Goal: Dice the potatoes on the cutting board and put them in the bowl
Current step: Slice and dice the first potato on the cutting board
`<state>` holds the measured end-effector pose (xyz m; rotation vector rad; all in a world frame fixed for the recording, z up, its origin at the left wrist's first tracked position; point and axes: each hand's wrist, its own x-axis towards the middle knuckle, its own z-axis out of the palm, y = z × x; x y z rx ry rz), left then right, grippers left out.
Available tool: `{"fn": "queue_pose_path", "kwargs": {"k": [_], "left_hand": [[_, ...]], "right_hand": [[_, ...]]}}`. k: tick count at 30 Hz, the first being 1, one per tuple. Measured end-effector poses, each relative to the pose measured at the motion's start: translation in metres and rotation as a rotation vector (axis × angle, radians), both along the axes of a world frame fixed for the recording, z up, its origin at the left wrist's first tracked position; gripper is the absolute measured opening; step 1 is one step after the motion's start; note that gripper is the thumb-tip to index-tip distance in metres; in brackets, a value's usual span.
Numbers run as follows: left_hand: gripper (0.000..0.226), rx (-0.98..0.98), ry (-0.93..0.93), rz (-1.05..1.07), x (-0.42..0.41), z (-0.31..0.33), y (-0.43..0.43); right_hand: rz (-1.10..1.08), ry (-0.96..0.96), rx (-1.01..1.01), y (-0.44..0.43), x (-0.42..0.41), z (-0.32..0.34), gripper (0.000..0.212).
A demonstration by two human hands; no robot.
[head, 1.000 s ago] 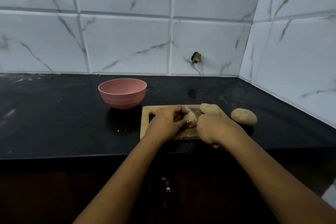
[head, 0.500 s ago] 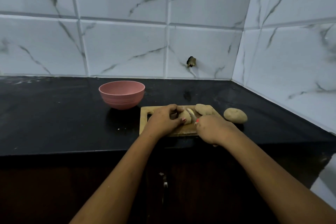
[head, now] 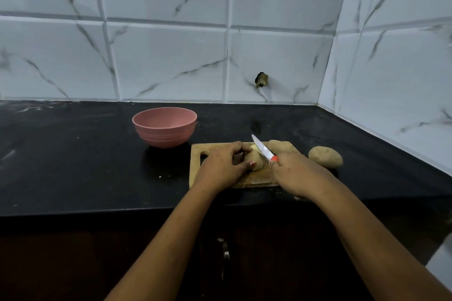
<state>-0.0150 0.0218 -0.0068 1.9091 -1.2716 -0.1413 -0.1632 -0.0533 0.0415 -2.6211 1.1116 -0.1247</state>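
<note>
White tiles (head: 166,63) veined grey stand behind a pale wooden board (head: 194,173) on a black counter (head: 73,166). Left of the board, a pink bowl (head: 164,129); on it, a tan potato (head: 255,162); over it, a silver knife (head: 263,151) collared orange; right of it, another tan potato (head: 325,157).
</note>
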Motion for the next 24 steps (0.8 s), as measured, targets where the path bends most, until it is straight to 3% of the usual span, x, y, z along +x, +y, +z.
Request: {"fn": "queue_pose_path", "kwargs": {"k": [3, 10, 15, 18, 24], "left_hand": [[0.033, 0.017, 0.002, 0.0, 0.0, 0.001, 0.0], [0.043, 0.09, -0.083, 0.019, -0.004, 0.006, 0.002], [0.046, 0.183, -0.166, 0.016, -0.008, 0.009, 0.003], [0.046, 0.187, -0.167, 0.017, -0.008, 0.009, 0.003], [0.045, 0.176, -0.176, 0.02, -0.009, 0.009, 0.004]], "right_hand": [[-0.013, -0.109, -0.037, 0.002, -0.003, 0.006, 0.018], [-0.022, -0.25, 0.034, -0.002, -0.003, 0.005, 0.03], [-0.098, -0.446, 0.08, -0.012, 0.003, 0.005, 0.018], [-0.157, -0.406, -0.073, -0.018, 0.013, -0.004, 0.024], [-0.188, -0.338, -0.16, -0.023, 0.032, -0.015, 0.023]]}}
